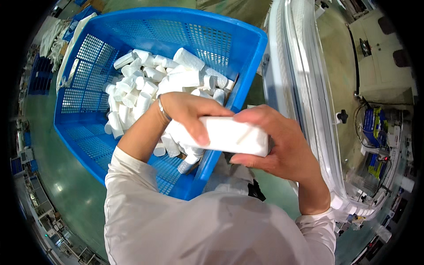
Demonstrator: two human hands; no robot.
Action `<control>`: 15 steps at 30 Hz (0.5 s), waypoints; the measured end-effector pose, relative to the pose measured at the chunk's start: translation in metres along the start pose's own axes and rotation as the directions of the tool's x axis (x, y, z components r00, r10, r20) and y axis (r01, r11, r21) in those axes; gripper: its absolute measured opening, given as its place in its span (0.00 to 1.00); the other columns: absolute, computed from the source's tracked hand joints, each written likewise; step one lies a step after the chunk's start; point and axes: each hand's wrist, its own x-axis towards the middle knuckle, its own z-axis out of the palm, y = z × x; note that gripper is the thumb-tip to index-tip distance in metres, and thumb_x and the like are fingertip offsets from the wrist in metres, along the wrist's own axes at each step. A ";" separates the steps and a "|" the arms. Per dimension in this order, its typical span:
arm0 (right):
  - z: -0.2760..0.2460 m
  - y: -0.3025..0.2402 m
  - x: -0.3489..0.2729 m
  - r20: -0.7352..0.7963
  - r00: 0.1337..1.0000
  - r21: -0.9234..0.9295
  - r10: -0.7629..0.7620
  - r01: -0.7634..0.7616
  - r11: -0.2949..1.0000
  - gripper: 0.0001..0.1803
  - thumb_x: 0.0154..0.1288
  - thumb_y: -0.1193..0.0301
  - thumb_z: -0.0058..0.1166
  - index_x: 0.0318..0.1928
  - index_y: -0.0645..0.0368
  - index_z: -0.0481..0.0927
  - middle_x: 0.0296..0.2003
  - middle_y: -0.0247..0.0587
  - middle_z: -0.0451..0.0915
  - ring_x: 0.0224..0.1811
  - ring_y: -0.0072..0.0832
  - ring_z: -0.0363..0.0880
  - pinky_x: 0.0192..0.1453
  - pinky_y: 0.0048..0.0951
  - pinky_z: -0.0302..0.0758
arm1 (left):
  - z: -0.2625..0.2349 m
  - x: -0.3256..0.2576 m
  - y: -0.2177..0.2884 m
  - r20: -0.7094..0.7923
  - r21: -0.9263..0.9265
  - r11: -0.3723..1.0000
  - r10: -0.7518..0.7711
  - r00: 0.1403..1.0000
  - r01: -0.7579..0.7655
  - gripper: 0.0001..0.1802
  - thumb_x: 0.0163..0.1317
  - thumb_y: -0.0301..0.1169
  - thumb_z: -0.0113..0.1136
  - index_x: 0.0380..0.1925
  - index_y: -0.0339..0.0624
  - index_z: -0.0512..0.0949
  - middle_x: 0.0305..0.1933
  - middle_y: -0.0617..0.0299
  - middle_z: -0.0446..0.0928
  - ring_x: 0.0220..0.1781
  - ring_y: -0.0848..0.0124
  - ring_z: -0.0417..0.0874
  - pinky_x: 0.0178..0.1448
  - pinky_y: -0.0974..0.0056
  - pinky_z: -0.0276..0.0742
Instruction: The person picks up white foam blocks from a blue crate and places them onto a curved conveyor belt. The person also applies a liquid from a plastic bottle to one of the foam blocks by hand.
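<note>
A long white roll (234, 134), smooth and slightly boxy at its right end, is held level between my two hands at the near right rim of a blue plastic basket (254, 48). My left hand (187, 112) grips it from above at the left, thumb along its near face; a silver bracelet circles that wrist. Around the right end curl the fingers and thumb of my right hand (276, 141), slightly blurred. Inside the basket lies a loose heap of white rolls (141, 84) of differing lengths. My left hand and forearm hide part of the heap.
To the right of the basket runs a long conveyor (304, 88) with pale rails. A black knob (341, 116) sticks out from its far side. White cloth-like material (51, 39) is piled at the far left. Green floor (48, 132) shows left of the basket.
</note>
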 end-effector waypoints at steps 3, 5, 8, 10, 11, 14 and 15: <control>-0.006 0.008 -0.022 -0.222 0.936 0.064 0.273 -0.266 0.962 0.29 0.40 0.69 0.67 0.44 0.60 0.68 0.38 0.41 0.75 0.37 0.30 0.76 0.38 0.27 0.73 | -0.067 -0.020 -0.044 -0.622 -0.055 0.983 0.105 0.776 -0.178 0.42 0.47 0.51 0.60 0.53 0.29 0.62 0.50 0.53 0.69 0.50 0.67 0.70 0.55 0.67 0.64; -0.008 0.020 -0.051 -0.472 0.724 0.398 0.504 -0.335 0.854 0.27 0.41 0.69 0.60 0.44 0.62 0.67 0.36 0.38 0.71 0.38 0.24 0.72 0.42 0.26 0.71 | -0.125 -0.036 -0.097 -0.992 0.111 0.982 0.100 0.079 0.152 0.45 0.44 0.54 0.62 0.53 0.28 0.62 0.53 0.49 0.66 0.53 0.61 0.68 0.58 0.63 0.62; -0.017 0.038 -0.103 -0.614 0.546 0.374 0.570 -0.435 0.819 0.33 0.42 0.55 0.58 0.45 0.65 0.66 0.38 0.38 0.69 0.42 0.25 0.68 0.48 0.24 0.65 | -0.220 -0.046 -0.212 -0.966 -0.104 0.922 -0.005 -0.258 0.373 0.52 0.33 0.56 0.68 0.48 0.21 0.64 0.49 0.39 0.69 0.52 0.54 0.71 0.52 0.62 0.68; -0.018 0.045 -0.135 -0.593 0.511 0.372 0.622 -0.511 0.775 0.36 0.42 0.50 0.59 0.45 0.65 0.66 0.38 0.38 0.68 0.42 0.24 0.67 0.48 0.24 0.64 | -0.235 -0.030 -0.230 -0.981 -0.184 0.868 -0.134 -0.140 0.462 0.52 0.33 0.57 0.67 0.47 0.20 0.64 0.48 0.38 0.70 0.51 0.53 0.72 0.52 0.62 0.69; -0.016 0.040 -0.140 -0.595 0.469 0.388 0.653 -0.544 0.744 0.37 0.43 0.49 0.59 0.45 0.65 0.66 0.38 0.38 0.68 0.42 0.24 0.67 0.48 0.24 0.64 | -0.227 -0.024 -0.217 -0.951 -0.310 0.795 -0.261 -0.168 0.521 0.50 0.32 0.57 0.67 0.44 0.19 0.67 0.45 0.38 0.72 0.50 0.53 0.73 0.51 0.62 0.69; -0.007 0.030 -0.155 -0.592 0.391 0.427 0.705 -0.590 0.686 0.38 0.43 0.47 0.59 0.45 0.65 0.66 0.38 0.38 0.68 0.42 0.24 0.67 0.48 0.24 0.64 | -0.213 -0.045 -0.239 -0.964 -0.115 0.979 -0.069 -0.258 0.169 0.42 0.35 0.55 0.67 0.39 0.26 0.73 0.40 0.52 0.76 0.40 0.63 0.77 0.44 0.64 0.70; -0.006 0.030 -0.163 -0.594 0.380 0.431 0.709 -0.594 0.679 0.37 0.44 0.47 0.58 0.45 0.66 0.66 0.38 0.38 0.68 0.42 0.24 0.67 0.48 0.24 0.64 | -0.205 -0.064 -0.245 -0.969 -0.146 0.989 -0.139 -0.202 0.022 0.41 0.39 0.56 0.63 0.44 0.30 0.71 0.44 0.55 0.74 0.44 0.65 0.74 0.49 0.64 0.67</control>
